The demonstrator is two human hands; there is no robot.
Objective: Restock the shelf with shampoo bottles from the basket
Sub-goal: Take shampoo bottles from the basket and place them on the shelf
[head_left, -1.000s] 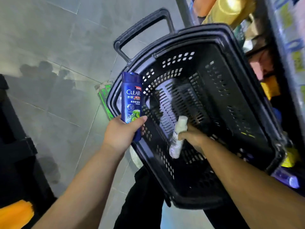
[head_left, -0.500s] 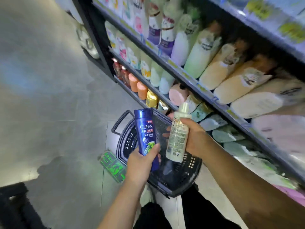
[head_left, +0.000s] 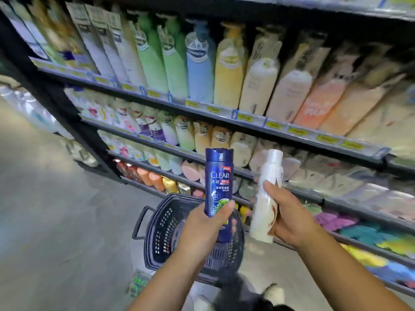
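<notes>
Here the left hand (head_left: 202, 225) grips a blue bottle (head_left: 219, 182) by its lower half, upright, the label reading CLEAR above small Chinese characters. The right hand (head_left: 289, 218) is wrapped round a white bottle (head_left: 266, 198) whose label is too blurred to read. Both bottles are in front of the shelf (head_left: 247, 117), above the basket (head_left: 161, 232). The yellow tags (head_left: 272, 125) on the shelf's front edge are illegible.

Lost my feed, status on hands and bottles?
Left hand grips blue Clear shampoo bottle. Right hand grips white bottle. Black basket below, shelf ahead, path open.
</notes>
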